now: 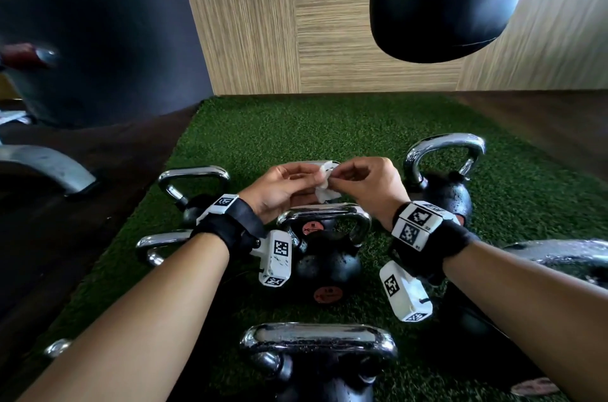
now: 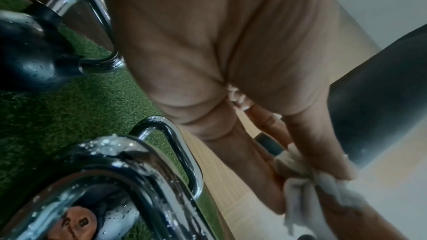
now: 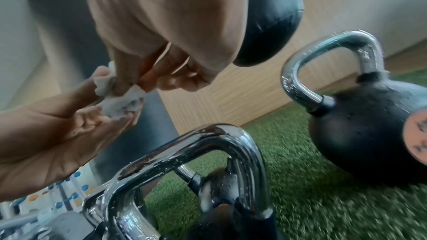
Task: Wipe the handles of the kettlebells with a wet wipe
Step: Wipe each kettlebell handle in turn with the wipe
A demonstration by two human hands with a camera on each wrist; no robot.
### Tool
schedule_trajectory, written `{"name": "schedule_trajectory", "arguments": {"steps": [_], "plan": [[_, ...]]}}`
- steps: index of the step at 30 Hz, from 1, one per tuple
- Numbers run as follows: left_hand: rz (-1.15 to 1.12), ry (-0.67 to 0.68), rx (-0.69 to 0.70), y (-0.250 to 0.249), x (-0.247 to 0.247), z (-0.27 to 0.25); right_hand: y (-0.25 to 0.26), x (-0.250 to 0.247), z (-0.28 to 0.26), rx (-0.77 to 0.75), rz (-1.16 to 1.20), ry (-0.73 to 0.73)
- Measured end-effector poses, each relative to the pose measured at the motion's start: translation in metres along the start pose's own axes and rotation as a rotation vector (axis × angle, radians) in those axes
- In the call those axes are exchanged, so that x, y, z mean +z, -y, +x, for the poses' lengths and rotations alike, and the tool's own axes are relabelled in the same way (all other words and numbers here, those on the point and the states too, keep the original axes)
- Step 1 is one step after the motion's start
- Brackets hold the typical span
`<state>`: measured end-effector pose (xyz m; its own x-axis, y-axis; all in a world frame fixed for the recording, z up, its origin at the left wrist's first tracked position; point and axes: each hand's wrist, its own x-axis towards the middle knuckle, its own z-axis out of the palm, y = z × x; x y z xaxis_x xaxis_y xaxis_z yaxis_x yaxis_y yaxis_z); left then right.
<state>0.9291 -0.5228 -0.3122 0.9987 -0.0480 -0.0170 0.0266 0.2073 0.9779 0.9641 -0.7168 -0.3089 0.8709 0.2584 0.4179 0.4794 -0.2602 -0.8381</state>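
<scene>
Both hands meet above the middle kettlebell [image 1: 325, 256], a black ball with a wet chrome handle [image 1: 324, 214]. My left hand [image 1: 286, 186] and right hand [image 1: 358, 179] each pinch a crumpled white wet wipe [image 1: 325, 186] between fingertips, held in the air and touching no handle. The wipe [image 3: 120, 101] shows bunched between the fingers of both hands in the right wrist view, and hangs as a wipe [image 2: 307, 185] in the left wrist view. Several more chrome-handled kettlebells stand around: one at back right [image 1: 444, 184], one at left [image 1: 194, 191], one nearest me [image 1: 319, 359].
All kettlebells sit on a green turf mat [image 1: 296, 131] bordered by dark floor. A black punching bag [image 1: 441, 0] hangs above the back right. A wood-panel wall [image 1: 263, 16] stands behind. A grey machine foot [image 1: 49, 168] lies at left.
</scene>
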Motion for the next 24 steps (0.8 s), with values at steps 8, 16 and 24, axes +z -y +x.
{"name": "schedule_trajectory", "arguments": {"steps": [8, 16, 24], "plan": [[0.815, -0.155, 0.257, 0.012, -0.009, 0.012, -0.088, -0.005, -0.016, 0.563, -0.176, -0.153], [1.153, -0.127, 0.536, 0.035, 0.008, -0.005, -0.124, 0.033, -0.053, 0.562, -0.080, 0.225], [1.262, -0.185, 0.671, 0.040, -0.005, -0.024, -0.136, 0.030, -0.051, 0.561, -0.110, 0.166]]}}
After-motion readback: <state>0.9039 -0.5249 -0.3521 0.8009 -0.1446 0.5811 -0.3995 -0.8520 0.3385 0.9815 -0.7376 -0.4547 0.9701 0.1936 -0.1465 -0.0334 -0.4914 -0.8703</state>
